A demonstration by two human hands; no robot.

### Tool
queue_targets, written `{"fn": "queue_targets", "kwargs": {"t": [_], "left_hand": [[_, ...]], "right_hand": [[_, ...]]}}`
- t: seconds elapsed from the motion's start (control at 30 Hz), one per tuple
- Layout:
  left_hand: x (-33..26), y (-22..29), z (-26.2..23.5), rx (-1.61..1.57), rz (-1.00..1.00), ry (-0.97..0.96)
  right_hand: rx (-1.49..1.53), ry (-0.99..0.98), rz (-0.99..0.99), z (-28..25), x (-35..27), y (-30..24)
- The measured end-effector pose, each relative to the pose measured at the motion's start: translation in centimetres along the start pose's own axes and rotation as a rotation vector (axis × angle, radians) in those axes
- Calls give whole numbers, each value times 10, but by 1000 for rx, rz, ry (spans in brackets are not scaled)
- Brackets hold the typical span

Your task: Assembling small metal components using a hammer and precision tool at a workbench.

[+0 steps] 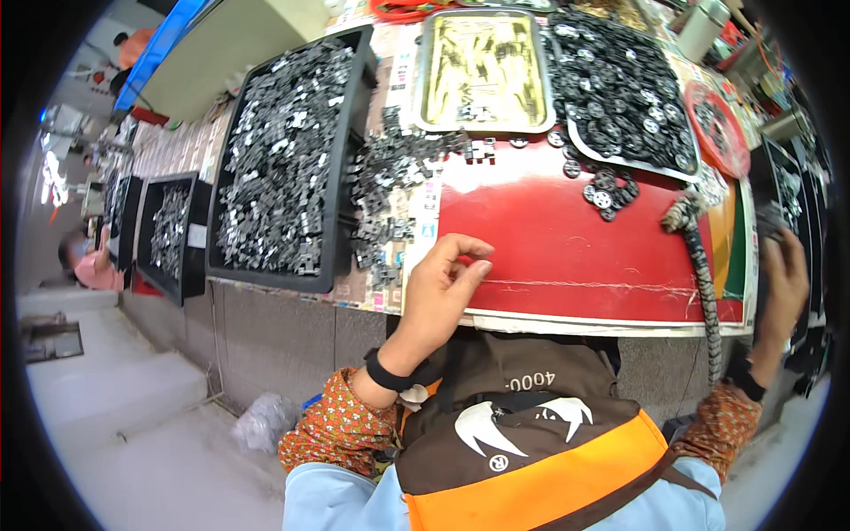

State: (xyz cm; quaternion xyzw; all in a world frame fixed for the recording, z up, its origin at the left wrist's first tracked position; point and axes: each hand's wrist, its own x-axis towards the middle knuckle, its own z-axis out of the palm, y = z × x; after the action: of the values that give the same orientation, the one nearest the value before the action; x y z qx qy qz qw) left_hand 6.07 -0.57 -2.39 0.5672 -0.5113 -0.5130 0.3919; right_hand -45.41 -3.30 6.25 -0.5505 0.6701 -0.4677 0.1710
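Observation:
My left hand (450, 288) hovers over the near left part of a red board (567, 239). Its fingers are bent, with a gap between thumb and forefinger and nothing seen between them. At the far right, past the table's edge, my right hand (784, 288) has its fingers around something dark that I cannot make out, beside dark trays (786, 181). On the board's far side lie several loose black wheel-like discs (604, 196). Small black-and-silver clips (480, 151) sit at the board's far left corner.
A large black bin (329, 252) full of clips stands left, with loose clips (385, 168) beside it. Behind the board are a yellow-bottomed metal tray (482, 66), a heap of black discs (615, 84) and a red round dish (728, 146). A braided cord (702, 274) hangs over the front edge.

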Motion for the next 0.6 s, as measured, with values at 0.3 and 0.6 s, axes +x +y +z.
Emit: {"fn": "queue_targets", "kwargs": {"t": [0.3,0.6], "left_hand": [[1,-13,-64,809,247,432],[17,-2,-57,1038,112,346]], "right_hand": [[-1518,227,-27,-302,104,257],[-432,-248,-395,107,44,-28]]}}
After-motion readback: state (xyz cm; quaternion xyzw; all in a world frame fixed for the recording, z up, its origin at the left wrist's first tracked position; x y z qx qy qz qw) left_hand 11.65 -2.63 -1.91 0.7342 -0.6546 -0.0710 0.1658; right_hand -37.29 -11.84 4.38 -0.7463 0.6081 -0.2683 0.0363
